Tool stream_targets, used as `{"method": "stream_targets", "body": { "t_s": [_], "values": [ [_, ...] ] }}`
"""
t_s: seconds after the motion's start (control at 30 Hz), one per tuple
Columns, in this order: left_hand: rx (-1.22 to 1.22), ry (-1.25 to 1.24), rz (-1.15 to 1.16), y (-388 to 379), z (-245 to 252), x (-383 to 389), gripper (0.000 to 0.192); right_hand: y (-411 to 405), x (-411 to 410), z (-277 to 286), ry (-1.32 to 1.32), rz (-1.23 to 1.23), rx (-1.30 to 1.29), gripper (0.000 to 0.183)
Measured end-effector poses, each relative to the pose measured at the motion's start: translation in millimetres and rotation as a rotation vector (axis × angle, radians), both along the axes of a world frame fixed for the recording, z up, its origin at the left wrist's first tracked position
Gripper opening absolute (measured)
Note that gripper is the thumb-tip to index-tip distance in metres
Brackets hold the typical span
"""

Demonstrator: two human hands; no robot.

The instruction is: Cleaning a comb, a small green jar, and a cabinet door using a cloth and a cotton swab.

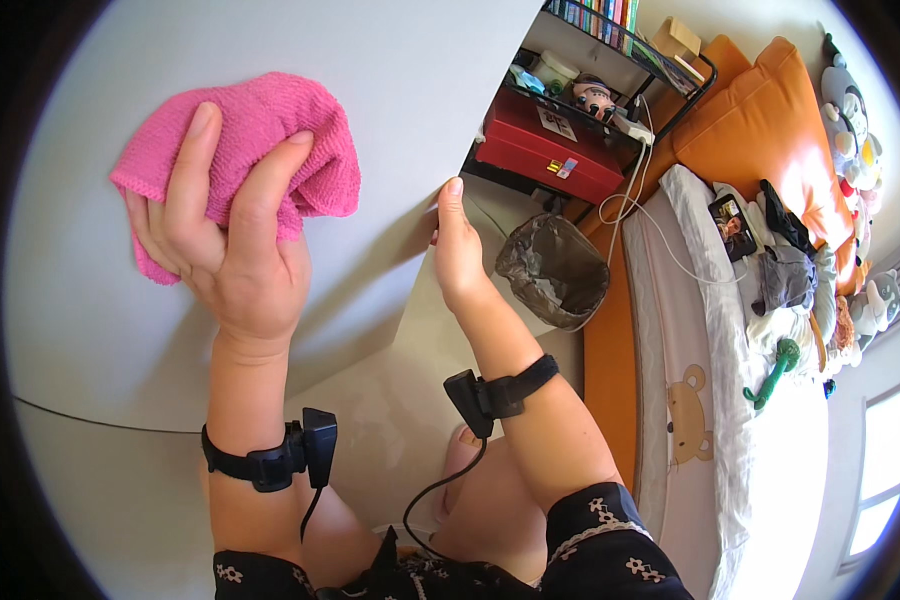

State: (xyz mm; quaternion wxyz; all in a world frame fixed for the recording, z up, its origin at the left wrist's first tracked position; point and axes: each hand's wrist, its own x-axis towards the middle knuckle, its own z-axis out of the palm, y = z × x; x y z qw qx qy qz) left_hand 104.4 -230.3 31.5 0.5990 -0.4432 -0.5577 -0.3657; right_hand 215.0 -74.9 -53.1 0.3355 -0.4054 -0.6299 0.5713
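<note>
My left hand [244,225] holds a bunched pink terry cloth [277,120] against a large smooth white panel [420,67]. Two of its fingers lie spread over the cloth, and the other fingertips are partly hidden by its folds. At the panel's right edge is my right hand [457,247], thumb up along the edge; its other fingers are mostly hidden behind the hand, so its grip is unclear. Each forearm wears a black strap with a small black device and a cable.
Right of the panel stand a black metal shelf [660,71] with books, a red box [544,146] and a lined waste bin [555,274]. A white cable [667,232] runs to the bed [660,337], which bears clothes, a phone and an orange cushion [765,135]. Plush toys line the wall.
</note>
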Motion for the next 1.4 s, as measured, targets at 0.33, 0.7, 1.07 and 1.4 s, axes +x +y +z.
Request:
{"method": "stream_targets", "body": {
  "t_s": [0.33,0.7,1.07,1.4],
  "values": [
    [-0.143,0.029,0.053,-47.3,3.5,-18.5,0.034,11.0,-8.1,-3.3,0.065,0.063,0.046,0.066],
    [0.115,-0.282,0.118,-196.9,-3.5,-130.5,0.028,8.4,-35.6,-1.9,0.201,0.052,-0.004,0.080],
    [0.354,-0.346,0.000,-82.4,18.5,-56.9,0.028,-5.9,-11.6,11.9,0.206,0.236,0.099,0.075],
    [-0.073,-0.016,-0.091,36.3,-25.0,29.1,0.016,-0.7,22.1,7.8,0.110,0.192,0.069,0.066]
  ]
}}
